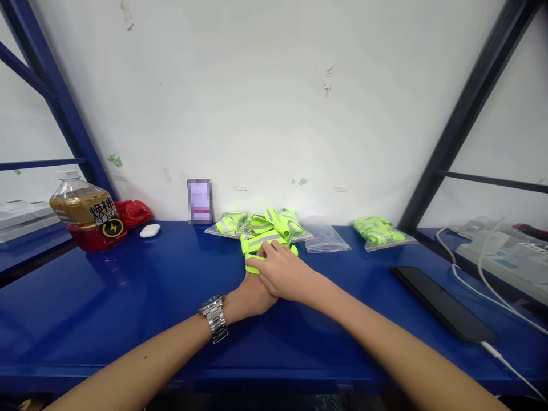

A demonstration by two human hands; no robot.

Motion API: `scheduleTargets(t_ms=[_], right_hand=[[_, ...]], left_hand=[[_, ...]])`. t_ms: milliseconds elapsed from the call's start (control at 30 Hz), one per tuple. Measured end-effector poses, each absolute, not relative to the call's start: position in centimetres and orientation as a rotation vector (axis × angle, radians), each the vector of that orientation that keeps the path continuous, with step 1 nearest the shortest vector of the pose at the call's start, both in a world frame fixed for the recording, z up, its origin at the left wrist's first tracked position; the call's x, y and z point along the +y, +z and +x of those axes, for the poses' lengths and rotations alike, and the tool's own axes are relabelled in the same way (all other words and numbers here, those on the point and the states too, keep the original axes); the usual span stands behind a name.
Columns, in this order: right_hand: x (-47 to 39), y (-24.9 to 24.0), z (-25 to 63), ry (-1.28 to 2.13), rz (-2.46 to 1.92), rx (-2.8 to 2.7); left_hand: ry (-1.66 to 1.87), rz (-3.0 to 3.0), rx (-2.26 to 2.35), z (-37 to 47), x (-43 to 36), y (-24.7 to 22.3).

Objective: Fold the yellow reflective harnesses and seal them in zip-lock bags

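Observation:
A neon-yellow reflective strap (265,235) with grey stripes is bunched up over the table in front of me. My right hand (286,271) lies across my left, its fingers curled and closed on the strap. Beneath it, my left hand (250,297) has the strap's near end around its finger side and grips it; most of its fingers are hidden. Just behind, clear bags with folded neon straps (231,222) lie close by, partly covered by the strap in my hands. A flat clear zip bag (327,238) rests to the right of them.
Another bagged neon strap (379,231) lies farther right. A black phone (443,302) with a white cable is on the right of the blue table (171,302). A second phone (200,201) leans on the wall. Leftward are a white case (149,230), a red bag (135,213) and a drink bottle (88,214).

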State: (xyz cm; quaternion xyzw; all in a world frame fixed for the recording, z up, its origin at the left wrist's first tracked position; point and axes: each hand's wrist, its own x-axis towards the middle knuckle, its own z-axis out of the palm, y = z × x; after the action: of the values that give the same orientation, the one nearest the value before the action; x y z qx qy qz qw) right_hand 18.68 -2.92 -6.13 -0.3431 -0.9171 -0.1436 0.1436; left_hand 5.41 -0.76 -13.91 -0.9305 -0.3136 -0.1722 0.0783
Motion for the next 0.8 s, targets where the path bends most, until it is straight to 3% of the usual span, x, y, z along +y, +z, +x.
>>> scheduleTargets(t_ms=[233, 567, 800], right_hand=[[-1.4, -8.2, 22.1, -0.320, -0.829, -2.450], [-2.7, -10.9, 25.8, -0.012, -1.101, -2.435], [-4.0, -9.9, 25.2, -0.246, -1.157, -2.594]], left_hand=[[-0.458, -2.768, -1.349, 6.3, -1.7, -11.5], [-0.368, -2.710, -1.552, 6.2, -1.9, -10.9], [-0.348, -2.762, -1.658, 6.0, -1.7, -10.5]])
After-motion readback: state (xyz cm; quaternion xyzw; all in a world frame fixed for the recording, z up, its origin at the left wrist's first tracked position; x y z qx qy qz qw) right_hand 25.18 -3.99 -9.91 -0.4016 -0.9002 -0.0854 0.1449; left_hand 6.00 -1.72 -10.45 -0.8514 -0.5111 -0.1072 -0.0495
